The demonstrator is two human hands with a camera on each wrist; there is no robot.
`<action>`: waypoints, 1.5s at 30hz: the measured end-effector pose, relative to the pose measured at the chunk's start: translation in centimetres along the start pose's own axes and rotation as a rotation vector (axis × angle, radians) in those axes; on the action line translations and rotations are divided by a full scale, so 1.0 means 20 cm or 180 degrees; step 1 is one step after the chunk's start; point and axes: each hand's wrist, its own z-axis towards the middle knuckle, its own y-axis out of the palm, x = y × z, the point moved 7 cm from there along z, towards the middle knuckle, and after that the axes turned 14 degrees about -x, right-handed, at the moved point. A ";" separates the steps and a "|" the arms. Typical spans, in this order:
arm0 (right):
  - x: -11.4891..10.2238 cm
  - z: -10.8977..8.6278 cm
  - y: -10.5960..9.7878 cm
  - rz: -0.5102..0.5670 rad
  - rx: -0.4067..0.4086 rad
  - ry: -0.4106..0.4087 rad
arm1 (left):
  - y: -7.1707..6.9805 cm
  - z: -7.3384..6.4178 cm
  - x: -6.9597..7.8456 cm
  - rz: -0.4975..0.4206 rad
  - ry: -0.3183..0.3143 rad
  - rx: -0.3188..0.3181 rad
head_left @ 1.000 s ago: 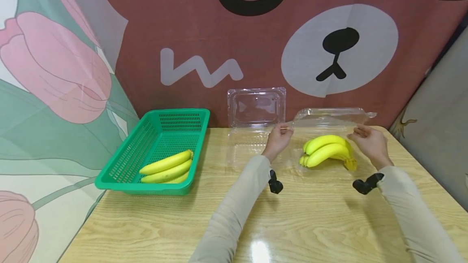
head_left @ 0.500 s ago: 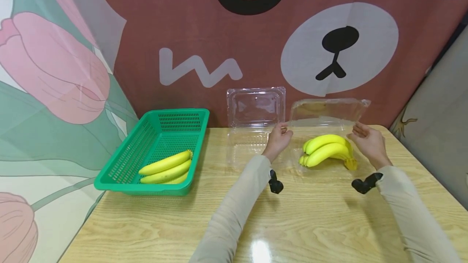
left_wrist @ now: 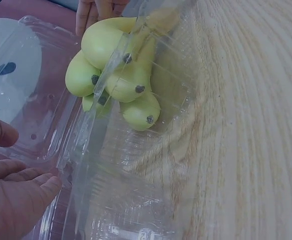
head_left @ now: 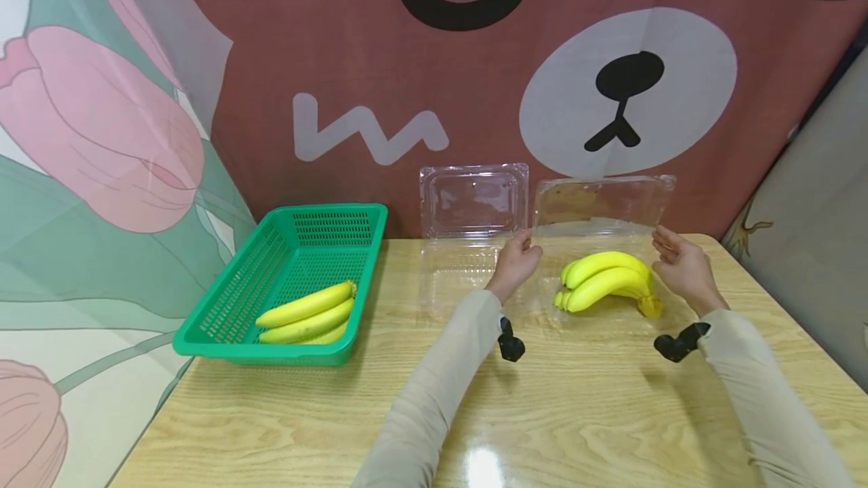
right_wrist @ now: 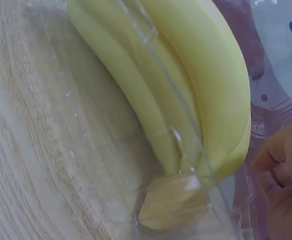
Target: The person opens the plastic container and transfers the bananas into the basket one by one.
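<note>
A bunch of bananas [head_left: 606, 282] lies in the base of a clear plastic clamshell box at the right of the table. Its clear lid [head_left: 603, 205] stands raised behind the fruit. My left hand [head_left: 516, 266] is at the lid's left lower corner; in the left wrist view its fingers [left_wrist: 28, 182] reach to the hinge edge, the thumb apart from them. At the right lower corner is my right hand [head_left: 685, 268], fingers loosely bent beside the lid and nothing gripped. The right wrist view shows the stem end of the bananas [right_wrist: 175, 202] through the box's clear wall.
Left of this box stands a second clear clamshell box [head_left: 475, 202], lid up. A green basket [head_left: 369, 288] with several bananas [head_left: 308, 315] sits at the table's left. A printed cloth [head_left: 353, 36] hangs right behind the table [head_left: 576, 413].
The lid has swung up and back, from leaning over the bananas to standing behind them. Both hands stay near its lower corners; the right hand's fingers have loosened from its edge.
</note>
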 end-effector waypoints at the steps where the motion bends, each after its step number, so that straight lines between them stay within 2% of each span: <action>1: 0.00 0.00 0.00 -0.0013 0.0001 -0.0006 | 0.00 0.00 0.00 0.0021 0.0003 -0.0002; 12: 0.00 0.01 0.01 0.0025 -0.0059 -0.0071 | 0.01 0.00 -0.01 0.0098 -0.0088 -0.0121; 23: 0.01 0.03 0.01 0.0042 -0.0134 -0.0126 | 0.02 0.00 -0.02 0.0037 -0.0164 -0.0172; 31: 0.00 0.05 0.02 0.0155 -0.0233 -0.0060 | 0.02 0.02 -0.04 -0.0012 -0.0140 -0.0241; 35: 0.01 0.06 0.01 0.0073 -0.0264 -0.0016 | 0.02 0.01 -0.04 -0.0052 -0.0157 -0.0289; 45: 0.00 0.07 0.02 0.0144 -0.0403 -0.0183 | 0.02 0.01 -0.05 0.0051 -0.0082 -0.0266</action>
